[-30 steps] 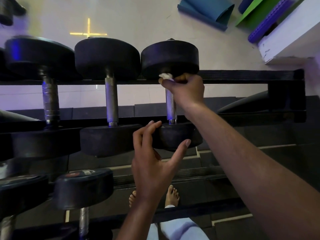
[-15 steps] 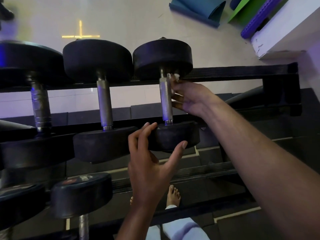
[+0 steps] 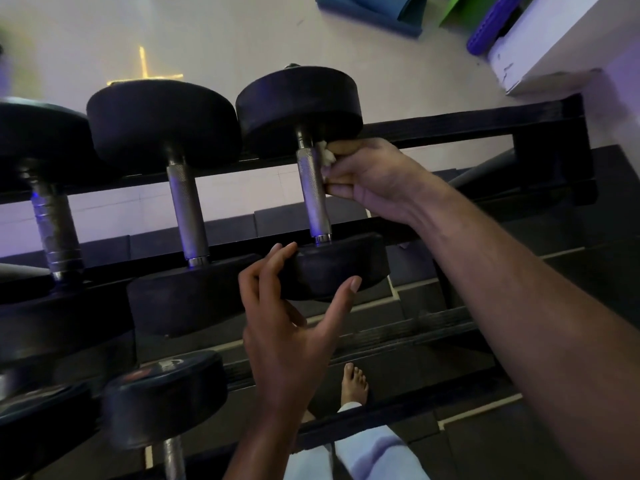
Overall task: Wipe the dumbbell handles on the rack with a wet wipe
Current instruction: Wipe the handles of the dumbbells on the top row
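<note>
Wet wipe, a small white wad, is pinched in the right hand and pressed against the top of the handle of the rightmost dumbbell on the rack. At 7 o'clock from it, the left hand is spread, fingertips touching the near weight head. At 9 o'clock two more dumbbells lie alongside.

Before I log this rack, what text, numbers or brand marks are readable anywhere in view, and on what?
No text can be read.
Lower-row dumbbell: a red and white mark on its end cap, too blurred to read.
Top-row dumbbell heads: plain black, no marking shows.
Wall: a yellow cross of light, not lettering.
</note>
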### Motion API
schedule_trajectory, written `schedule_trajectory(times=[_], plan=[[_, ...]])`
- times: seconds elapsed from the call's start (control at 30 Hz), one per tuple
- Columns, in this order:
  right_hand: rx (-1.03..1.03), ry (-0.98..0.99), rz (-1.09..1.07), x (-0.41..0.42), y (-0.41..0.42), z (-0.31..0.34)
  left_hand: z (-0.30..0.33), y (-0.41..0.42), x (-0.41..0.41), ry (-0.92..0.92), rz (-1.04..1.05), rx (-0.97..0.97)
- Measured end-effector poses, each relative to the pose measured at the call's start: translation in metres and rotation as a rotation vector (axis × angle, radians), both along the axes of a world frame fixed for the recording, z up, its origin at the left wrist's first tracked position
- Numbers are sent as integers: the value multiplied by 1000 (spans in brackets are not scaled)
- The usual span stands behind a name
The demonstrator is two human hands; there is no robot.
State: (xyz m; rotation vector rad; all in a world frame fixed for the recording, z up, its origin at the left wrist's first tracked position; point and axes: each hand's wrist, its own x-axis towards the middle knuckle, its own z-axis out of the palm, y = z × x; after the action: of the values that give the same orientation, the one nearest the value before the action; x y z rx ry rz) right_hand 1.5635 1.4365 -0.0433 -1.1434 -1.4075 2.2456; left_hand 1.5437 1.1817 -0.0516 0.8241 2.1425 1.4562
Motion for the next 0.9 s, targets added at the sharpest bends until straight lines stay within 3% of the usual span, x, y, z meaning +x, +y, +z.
schedule_trajectory(times=[0.3,0.57,0.9], plan=[[37,-109,-184,-4,-2,-3,0,0,-1,8,13,-7],[30,-188,12,-2,5,-5,0,1,0,6,17,-15],[383,-501,348,33,-8,4,-2,1,1,12,20,-18]])
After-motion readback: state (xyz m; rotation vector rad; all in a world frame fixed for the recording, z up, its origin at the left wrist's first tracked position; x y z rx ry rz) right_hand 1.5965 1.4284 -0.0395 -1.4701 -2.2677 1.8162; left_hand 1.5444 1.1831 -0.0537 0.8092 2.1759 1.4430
